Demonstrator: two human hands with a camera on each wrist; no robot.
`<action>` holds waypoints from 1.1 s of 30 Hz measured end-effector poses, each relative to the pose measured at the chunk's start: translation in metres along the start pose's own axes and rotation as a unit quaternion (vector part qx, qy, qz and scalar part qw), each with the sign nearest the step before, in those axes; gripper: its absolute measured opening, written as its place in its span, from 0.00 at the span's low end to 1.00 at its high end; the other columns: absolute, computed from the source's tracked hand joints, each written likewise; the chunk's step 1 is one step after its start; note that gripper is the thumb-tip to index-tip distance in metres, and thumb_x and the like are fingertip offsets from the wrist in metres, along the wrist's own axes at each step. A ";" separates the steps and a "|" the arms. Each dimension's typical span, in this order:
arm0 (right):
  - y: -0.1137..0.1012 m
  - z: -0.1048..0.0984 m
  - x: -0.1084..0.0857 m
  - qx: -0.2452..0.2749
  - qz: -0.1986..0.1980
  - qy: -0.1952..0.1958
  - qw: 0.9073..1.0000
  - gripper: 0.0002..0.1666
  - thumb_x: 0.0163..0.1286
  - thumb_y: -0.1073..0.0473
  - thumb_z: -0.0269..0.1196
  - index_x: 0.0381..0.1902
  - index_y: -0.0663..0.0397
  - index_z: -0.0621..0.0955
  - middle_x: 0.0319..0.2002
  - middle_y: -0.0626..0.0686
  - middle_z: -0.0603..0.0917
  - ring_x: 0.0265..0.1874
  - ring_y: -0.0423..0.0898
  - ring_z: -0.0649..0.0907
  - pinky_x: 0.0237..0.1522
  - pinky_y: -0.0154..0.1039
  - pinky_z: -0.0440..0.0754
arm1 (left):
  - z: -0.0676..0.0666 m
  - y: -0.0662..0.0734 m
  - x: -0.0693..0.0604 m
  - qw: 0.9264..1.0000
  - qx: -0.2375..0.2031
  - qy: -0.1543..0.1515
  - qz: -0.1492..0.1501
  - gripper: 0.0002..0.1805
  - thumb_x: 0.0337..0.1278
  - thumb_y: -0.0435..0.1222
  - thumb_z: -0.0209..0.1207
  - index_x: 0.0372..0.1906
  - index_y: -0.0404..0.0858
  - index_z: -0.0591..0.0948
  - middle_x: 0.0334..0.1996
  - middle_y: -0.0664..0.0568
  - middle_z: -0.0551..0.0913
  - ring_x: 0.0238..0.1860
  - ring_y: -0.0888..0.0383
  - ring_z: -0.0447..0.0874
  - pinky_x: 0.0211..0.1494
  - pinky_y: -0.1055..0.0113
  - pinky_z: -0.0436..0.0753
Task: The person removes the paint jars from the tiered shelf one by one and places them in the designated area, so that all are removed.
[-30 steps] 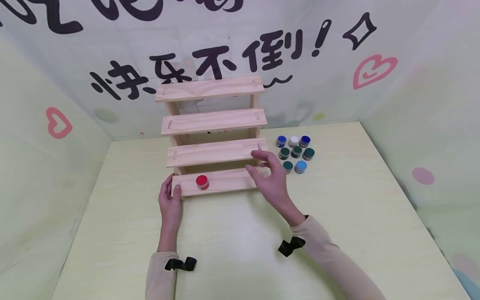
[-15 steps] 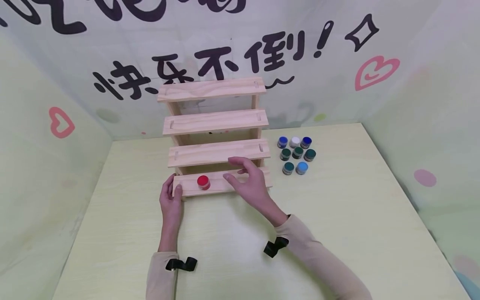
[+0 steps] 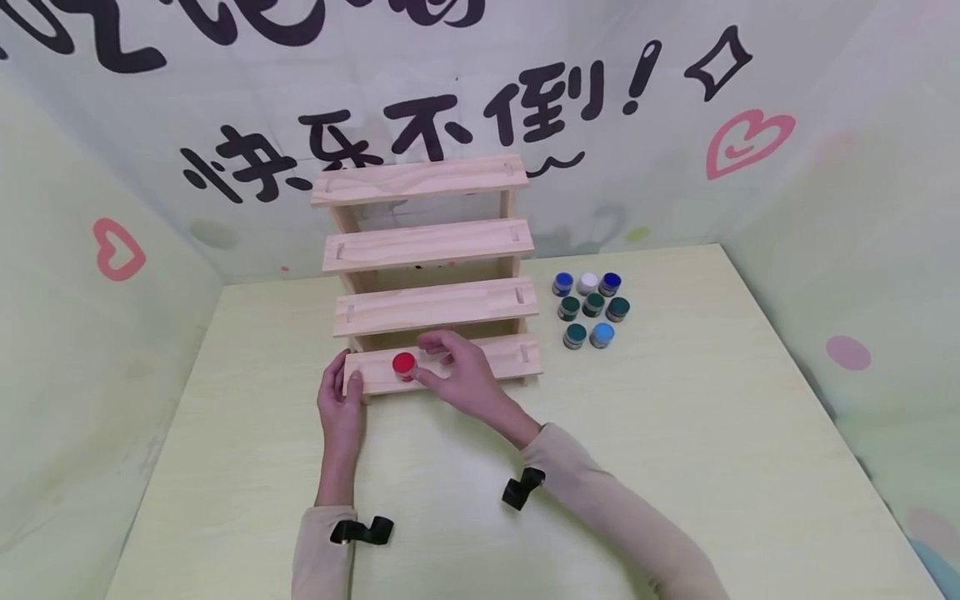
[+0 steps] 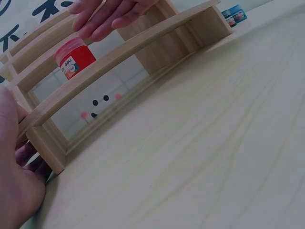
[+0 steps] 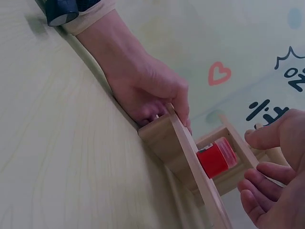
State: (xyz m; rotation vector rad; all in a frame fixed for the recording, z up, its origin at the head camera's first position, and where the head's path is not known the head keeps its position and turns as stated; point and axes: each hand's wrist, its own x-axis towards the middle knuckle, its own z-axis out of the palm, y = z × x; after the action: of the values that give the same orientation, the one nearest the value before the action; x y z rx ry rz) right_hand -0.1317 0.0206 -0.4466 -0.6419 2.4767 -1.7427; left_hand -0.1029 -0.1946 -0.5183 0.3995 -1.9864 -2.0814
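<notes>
A light wooden four-step rack (image 3: 435, 306) stands on the table against the back wall. On its lowest shelf, left of the middle, sits a red paint jar (image 3: 404, 366) with a clear lid, upright in the left wrist view. My left hand (image 3: 342, 412) grips the left end of that shelf, thumb on top and fingers around the end. Just right of the jar hovers my right hand (image 3: 467, 379), thumb and fingers spread apart and holding nothing. In the right wrist view a small gap shows between its fingers (image 5: 259, 191) and the red jar (image 5: 217, 158).
Several paint jars with blue, dark green and white lids, among them a light blue jar (image 3: 602, 335), stand grouped on the table right of the rack. Printed walls enclose the table (image 3: 675, 400) at the back and sides.
My right hand has moved left along the lowest shelf, from its right end to beside the red jar. The left hand, the rack and the jars have stayed in place.
</notes>
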 end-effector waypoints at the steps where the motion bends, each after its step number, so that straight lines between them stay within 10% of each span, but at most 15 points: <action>1: 0.001 0.002 0.001 0.001 0.005 -0.005 1.000 0.28 0.64 0.62 0.72 0.60 0.65 0.78 0.56 0.60 0.84 0.55 0.53 0.83 0.54 0.50 0.85 | 0.000 0.000 0.000 1.000 0.000 -0.001 -0.001 0.26 0.76 0.30 0.48 0.74 0.36 0.66 0.76 0.45 0.67 0.76 0.51 0.64 0.70 0.78 0.73; 14: 0.004 0.022 0.008 -0.065 0.028 -0.043 0.997 0.27 0.64 0.59 0.72 0.60 0.60 0.79 0.51 0.55 0.84 0.47 0.48 0.83 0.49 0.37 0.85 | -0.001 0.001 -0.001 1.000 -0.005 -0.005 -0.001 0.26 0.76 0.29 0.48 0.75 0.36 0.65 0.76 0.45 0.67 0.76 0.50 0.64 0.70 0.78 0.73; 33: 0.009 0.016 -0.004 -0.052 -0.018 0.028 0.998 0.23 0.64 0.62 0.72 0.56 0.62 0.81 0.46 0.56 0.85 0.44 0.50 0.84 0.42 0.38 0.86 | 0.001 -0.003 0.000 1.000 -0.001 0.003 0.007 0.26 0.75 0.29 0.48 0.74 0.35 0.67 0.76 0.45 0.67 0.77 0.52 0.63 0.71 0.78 0.72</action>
State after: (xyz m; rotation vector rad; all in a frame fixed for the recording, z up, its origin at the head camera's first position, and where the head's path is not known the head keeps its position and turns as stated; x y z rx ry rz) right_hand -0.1266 0.0102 -0.4617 -0.6586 2.6240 -1.6757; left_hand -0.1035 -0.1941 -0.5210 0.3894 -1.9785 -2.0705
